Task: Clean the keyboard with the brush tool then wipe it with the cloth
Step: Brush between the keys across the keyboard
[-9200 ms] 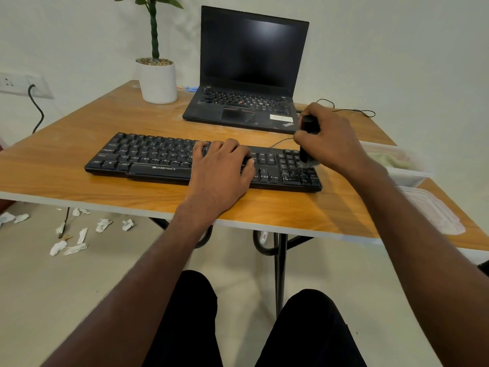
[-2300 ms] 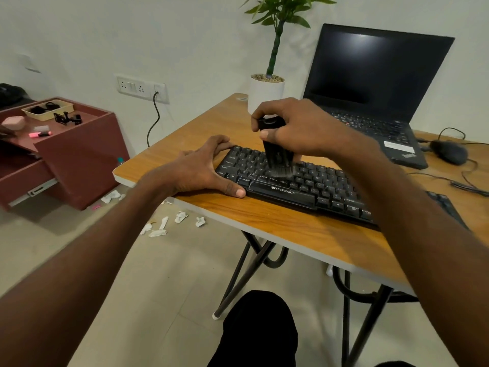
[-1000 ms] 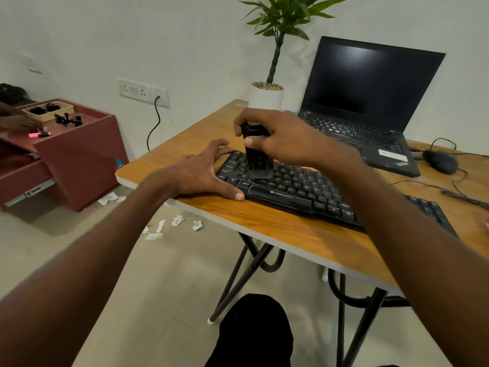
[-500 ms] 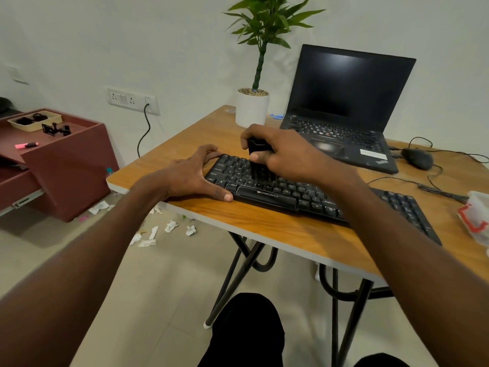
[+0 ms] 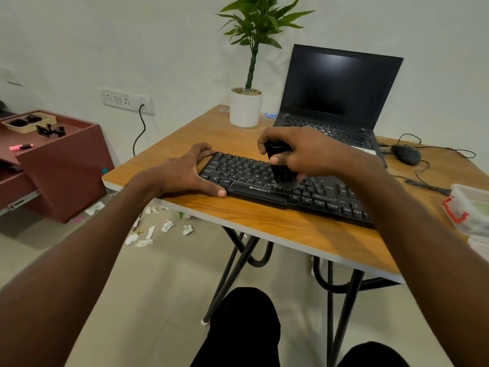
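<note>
Currently, in the head view, the right hand (image 5: pixel 304 152) is gripping the black brush tool (image 5: pixel 280 168), fingers and thumb curled round its body, bristle end pressing into the lower key rows just above the space bar. The keyboard (image 5: pixel 285 186) is lying flat near the front edge of the wooden table (image 5: pixel 264 221), angled slightly away to the right. The left hand (image 5: pixel 190 170) is bracing the keyboard's left end: fingers spread and fairly straight along the far corner, thumb lying against the front edge, nothing clamped.

Judgement: the brushing step is under way, and the wipe is not yet begun. To do it well, short strokes along each row, bristles angled into the gaps between keys, working steadily from one end to the other while the left hand is keeping the board from sliding.

Containers: a clear plastic box (image 5: pixel 473 207) with a red clasp is sitting at the table's right edge; something pale is showing inside, possibly the cloth, but the blur is preventing a firm call. A white pot (image 5: pixel 245 109) is holding pebbles and a green plant (image 5: pixel 258 25). On the maroon cabinet (image 5: pixel 60 165), a cream tray (image 5: pixel 29 122) is holding small dark items.
</note>
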`<state>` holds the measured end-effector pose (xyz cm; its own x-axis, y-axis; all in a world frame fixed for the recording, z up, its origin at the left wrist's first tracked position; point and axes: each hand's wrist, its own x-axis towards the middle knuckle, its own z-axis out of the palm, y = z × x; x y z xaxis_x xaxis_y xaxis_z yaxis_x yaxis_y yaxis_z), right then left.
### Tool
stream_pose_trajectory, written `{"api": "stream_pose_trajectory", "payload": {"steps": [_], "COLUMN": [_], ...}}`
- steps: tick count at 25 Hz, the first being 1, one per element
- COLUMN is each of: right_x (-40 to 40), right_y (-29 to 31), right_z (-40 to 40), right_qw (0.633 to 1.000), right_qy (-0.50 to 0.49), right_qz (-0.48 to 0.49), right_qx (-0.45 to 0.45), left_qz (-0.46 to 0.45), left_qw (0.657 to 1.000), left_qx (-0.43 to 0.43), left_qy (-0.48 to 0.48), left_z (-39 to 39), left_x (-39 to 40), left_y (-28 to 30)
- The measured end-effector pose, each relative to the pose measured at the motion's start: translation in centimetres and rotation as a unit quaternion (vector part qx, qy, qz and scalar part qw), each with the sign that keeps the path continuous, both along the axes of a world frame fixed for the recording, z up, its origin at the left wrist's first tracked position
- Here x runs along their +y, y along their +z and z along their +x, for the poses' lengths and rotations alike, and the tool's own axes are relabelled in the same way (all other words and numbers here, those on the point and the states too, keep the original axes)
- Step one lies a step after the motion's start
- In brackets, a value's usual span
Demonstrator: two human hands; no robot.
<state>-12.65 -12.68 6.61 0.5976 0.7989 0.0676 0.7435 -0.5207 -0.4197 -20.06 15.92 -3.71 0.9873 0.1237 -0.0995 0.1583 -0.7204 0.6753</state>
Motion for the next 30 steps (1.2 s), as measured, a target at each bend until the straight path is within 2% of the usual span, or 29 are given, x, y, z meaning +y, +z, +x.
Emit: {"api": "stream_pose_trajectory", "payload": {"steps": [2,6,8,10,12,15,18,22,27,28,30], "right_x": [-0.1,1.1,1.4,1.9,2.1,0.9,-0.4,0.7,-1.5,-1.6,-1.2], "right_y": [-0.3,-3.8,-4.8,-5.1,-5.2,-4.0,-2.0,-2.9,-2.1,-1.8,-1.9], "right_z": [0.3,0.0,0.3,0.4,0.4,1.4,2.3,1.1,1.9,1.7,0.9], "right_qw": [0.998,0.974,0.958,0.945,0.948,0.977,0.994,0.977,0.989,0.99,0.987], "right_qy": [-0.022,-0.015,-0.013,-0.014,-0.01,-0.023,-0.049,-0.02,-0.113,-0.11,-0.08], "right_qz": [0.048,0.228,0.285,0.326,0.317,0.209,0.101,0.208,0.095,0.09,0.141], "right_qx": [-0.03,0.012,0.013,0.035,0.041,0.03,-0.002,0.032,0.017,-0.003,-0.004], "left_qz": [-0.002,0.032,0.016,0.059,0.123,0.233,0.255,0.254,0.256,0.254,0.252], "left_qw": [1.0,0.999,0.994,0.976,0.954,0.936,0.927,0.929,0.931,0.932,0.932], "left_qx": [0.0,-0.033,-0.11,-0.208,-0.261,-0.243,-0.252,-0.249,-0.237,-0.235,-0.235], "left_qy": [0.0,-0.018,-0.01,0.036,0.077,0.1,0.107,0.106,0.112,0.111,0.109], "left_z": [0.2,-0.5,-0.4,0.6,1.6,2.2,2.3,2.3,2.1,2.1,2.2], "left_x": [0.1,-0.6,-2.5,-5.0,-7.1,-8.2,-8.3,-8.3,-8.3,-8.4,-8.4], "left_y": [0.0,-0.3,-0.1,-0.2,-0.5,-1.5,-1.7,-1.6,-1.6,-1.5,-1.5]}}
